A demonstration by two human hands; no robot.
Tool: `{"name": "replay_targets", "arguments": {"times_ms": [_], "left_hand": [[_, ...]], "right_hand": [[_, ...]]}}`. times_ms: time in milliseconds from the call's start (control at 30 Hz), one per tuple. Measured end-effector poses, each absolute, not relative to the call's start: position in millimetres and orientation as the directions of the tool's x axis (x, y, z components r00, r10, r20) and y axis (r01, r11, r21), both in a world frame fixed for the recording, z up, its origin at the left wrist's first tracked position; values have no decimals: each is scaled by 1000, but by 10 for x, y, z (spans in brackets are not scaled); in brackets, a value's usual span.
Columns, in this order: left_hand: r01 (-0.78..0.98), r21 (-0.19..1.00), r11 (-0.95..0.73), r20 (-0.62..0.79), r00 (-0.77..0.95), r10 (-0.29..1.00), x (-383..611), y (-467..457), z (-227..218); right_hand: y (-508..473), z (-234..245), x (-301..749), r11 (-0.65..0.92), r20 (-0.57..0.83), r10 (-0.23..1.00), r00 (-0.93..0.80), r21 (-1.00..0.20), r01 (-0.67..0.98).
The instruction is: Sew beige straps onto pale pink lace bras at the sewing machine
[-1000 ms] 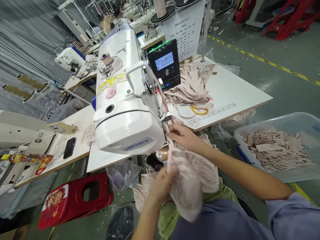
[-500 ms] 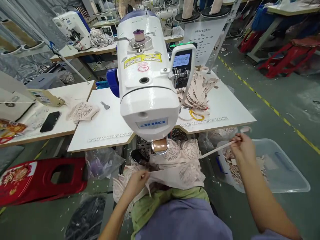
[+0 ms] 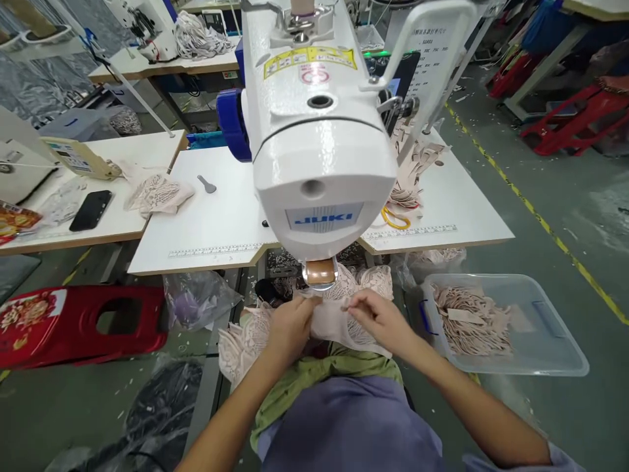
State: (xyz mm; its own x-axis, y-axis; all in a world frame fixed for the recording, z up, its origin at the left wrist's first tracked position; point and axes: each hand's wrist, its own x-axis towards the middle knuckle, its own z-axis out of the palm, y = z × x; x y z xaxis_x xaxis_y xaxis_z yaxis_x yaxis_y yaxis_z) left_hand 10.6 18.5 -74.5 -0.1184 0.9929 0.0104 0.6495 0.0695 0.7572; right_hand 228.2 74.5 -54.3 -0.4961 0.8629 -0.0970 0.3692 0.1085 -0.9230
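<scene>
Your two hands meet at the lower center of the frame, just below the sewing machine's head. Your left hand [image 3: 289, 328] is curled, fingers closed on one side of a pale lace garment [image 3: 328, 321]. Your right hand [image 3: 381, 321] is half open, thumb and fingertips close together at the garment's other side; whether they pinch it, you cannot tell from this view. The sheer panel spans the gap between your hands, apparently spread so that it lies flat.

The garment is above your lap, over a green cloth [image 3: 275, 396] that likely shields your clothes. More lace pieces [image 3: 243, 344] are heaped beside your left wrist, seemingly kept within reach.

Beyond, the white sewing machine [image 3: 324, 157] fills the upper center, with the white desk [image 3: 221, 187] on either side. Yellow scissor handles [image 3: 397, 219] show right of it, near beige strips [image 3: 410, 174]. At lower right, a clear bin [image 3: 555, 347] holds a tangled beige bundle [image 3: 474, 328], probably to keep it together.
</scene>
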Motion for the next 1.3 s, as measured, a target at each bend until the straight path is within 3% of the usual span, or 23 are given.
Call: {"name": "replay_targets", "arguments": {"times_ms": [67, 167, 267, 400, 567, 767, 800, 867, 967, 1067, 1300], "left_hand": [[573, 819, -26, 23, 13, 1000, 121, 158, -568], [491, 871, -7, -45, 94, 995, 116, 116, -361], [558, 830, 22, -108, 122, 987, 114, 74, -289], [643, 765, -34, -45, 106, 993, 143, 10, -361], [695, 697, -179, 154, 99, 983, 167, -64, -472], [594, 800, -88, 15, 128, 992, 26, -39, -411], [584, 809, -70, -9, 130, 991, 0, -32, -378], [588, 808, -45, -60, 158, 986, -34, -22, -306], [600, 798, -66, -82, 216, 973, -39, -4, -212], [590, 801, -108, -47, 241, 969, -28, 26, -166], [493, 866, -80, -54, 251, 967, -88, 49, -123]], "right_hand": [[627, -487, 2134, 157, -102, 805, -584, -914, 375], [578, -417, 2057, 223, -98, 766, -635, -886, 406], [576, -407, 2039, 342, -81, 736, -673, -812, 472], [586, -405, 2008, 387, -125, 710, -693, -753, 532], [668, -333, 1988, 193, -194, 704, -684, -874, 447], [743, -436, 2076, -253, -343, 761, -550, -938, 235], [745, -454, 2091, -232, -325, 774, -543, -944, 235], [737, -458, 2102, -35, -198, 763, -616, -963, 266], [712, -395, 2059, 314, 18, 600, -800, -925, 214], [690, -347, 1984, 474, 115, 462, -879, -870, 135], [625, -432, 1896, 829, 452, 353, -819, -557, 49]]}}
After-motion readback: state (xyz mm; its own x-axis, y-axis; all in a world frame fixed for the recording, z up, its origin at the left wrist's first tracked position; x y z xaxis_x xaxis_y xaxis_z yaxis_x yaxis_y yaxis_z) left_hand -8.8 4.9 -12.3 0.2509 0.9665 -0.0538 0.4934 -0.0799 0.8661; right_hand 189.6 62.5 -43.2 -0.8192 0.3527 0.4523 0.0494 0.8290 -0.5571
